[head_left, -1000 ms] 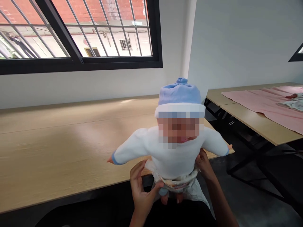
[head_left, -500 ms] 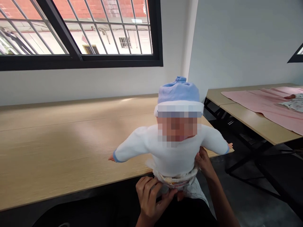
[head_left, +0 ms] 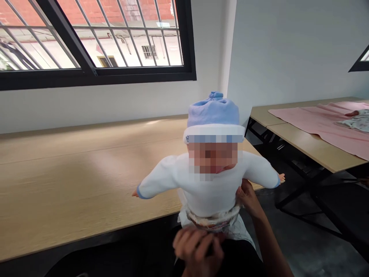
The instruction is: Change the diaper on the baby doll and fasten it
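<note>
A baby doll (head_left: 213, 192) in a white long-sleeved top sits upright on my lap with both arms spread. On its head is a blue knit hat (head_left: 213, 113) with a white brim. A diaper (head_left: 242, 231) is around its waist, its front edge bunched under the top. My right hand (head_left: 248, 198) grips the doll's side at the waist, thumb in front and fingers partly hidden behind. Just in front of the diaper is my left hand (head_left: 198, 248), blurred by motion with bent fingers; I cannot tell whether it touches anything.
A wooden table (head_left: 86, 184) stands just beyond the doll, below a barred window (head_left: 123, 38). To the right, a second table (head_left: 305, 150) bears a pink cloth (head_left: 314, 123) with another doll partly in view. A dark chair (head_left: 346, 207) is at the lower right.
My left hand has come away from the diaper's front edge and moved down and to the right. My right hand keeps its place on the doll. The view has shifted slightly.
</note>
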`<state>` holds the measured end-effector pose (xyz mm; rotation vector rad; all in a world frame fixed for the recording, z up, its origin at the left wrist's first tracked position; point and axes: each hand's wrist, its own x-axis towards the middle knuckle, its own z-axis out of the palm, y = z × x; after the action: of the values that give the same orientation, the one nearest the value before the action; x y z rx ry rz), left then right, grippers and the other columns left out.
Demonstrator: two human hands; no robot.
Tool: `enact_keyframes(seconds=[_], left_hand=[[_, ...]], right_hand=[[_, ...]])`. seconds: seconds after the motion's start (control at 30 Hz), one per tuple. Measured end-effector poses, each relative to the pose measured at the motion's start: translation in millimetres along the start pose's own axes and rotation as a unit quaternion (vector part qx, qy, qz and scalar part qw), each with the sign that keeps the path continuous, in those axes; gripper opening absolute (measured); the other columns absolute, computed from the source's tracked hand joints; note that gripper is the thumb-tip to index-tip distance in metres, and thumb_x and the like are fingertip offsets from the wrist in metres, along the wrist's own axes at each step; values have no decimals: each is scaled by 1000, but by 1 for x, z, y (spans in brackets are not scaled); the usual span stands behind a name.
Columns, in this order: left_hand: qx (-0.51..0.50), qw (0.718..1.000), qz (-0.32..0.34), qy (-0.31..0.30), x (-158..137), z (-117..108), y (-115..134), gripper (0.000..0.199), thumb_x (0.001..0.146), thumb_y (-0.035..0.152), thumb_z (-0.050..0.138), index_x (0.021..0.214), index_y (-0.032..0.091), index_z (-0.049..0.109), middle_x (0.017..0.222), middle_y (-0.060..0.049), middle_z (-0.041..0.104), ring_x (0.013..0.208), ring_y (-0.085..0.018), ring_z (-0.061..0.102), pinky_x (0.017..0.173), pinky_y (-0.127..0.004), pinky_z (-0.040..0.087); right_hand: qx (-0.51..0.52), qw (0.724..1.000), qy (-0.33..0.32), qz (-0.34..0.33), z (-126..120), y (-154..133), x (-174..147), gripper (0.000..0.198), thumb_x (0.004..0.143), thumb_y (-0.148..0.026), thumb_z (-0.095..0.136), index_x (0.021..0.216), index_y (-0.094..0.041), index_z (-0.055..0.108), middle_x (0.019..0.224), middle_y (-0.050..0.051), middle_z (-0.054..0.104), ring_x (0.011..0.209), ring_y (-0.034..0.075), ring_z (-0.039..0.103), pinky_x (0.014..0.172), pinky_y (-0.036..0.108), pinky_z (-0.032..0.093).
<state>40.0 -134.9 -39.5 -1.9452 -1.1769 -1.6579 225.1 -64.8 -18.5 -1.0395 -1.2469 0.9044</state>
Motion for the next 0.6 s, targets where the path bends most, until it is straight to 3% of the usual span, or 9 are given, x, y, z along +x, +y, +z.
enact_keyframes(seconds=[0.07,0.17,0.37,0.47,0.6], left_hand=[[17,998,50,-20,2,10,18,7,78,22,62,82,24,67,72,-2,63,77,-20,52,81,-39,40],[-2,1000,29,-10,3,25,38,15,82,25,57,88,24,71,74,-2,69,81,-21,53,90,-39,33],[-45,995,64,-53,-5,35,48,31,83,32,52,103,19,72,85,-4,74,86,-20,60,102,-38,31],[-53,984,132,-104,-11,37,51,37,84,36,51,109,17,70,97,-3,74,101,-20,60,111,-38,24],[-67,948,257,-174,-10,40,53,36,85,41,53,110,21,69,118,-1,67,126,-22,46,115,-43,23]], right_hand=[[0,1000,-6,5,0,-2,-1,46,75,-61,61,88,-18,65,85,7,68,82,24,62,75,34,53],[2,1000,-14,8,0,-4,-2,48,75,-62,60,91,-18,66,89,9,69,87,26,63,79,36,53],[7,1000,-18,8,0,-2,-3,44,76,-60,61,88,-18,66,84,7,69,81,25,64,76,35,54],[14,1000,-20,12,0,-4,-6,45,76,-60,61,92,-18,67,87,8,70,86,27,65,79,37,54],[14,1000,-12,15,-8,2,-7,57,70,-65,64,104,-19,67,98,11,70,96,31,64,84,42,53]])
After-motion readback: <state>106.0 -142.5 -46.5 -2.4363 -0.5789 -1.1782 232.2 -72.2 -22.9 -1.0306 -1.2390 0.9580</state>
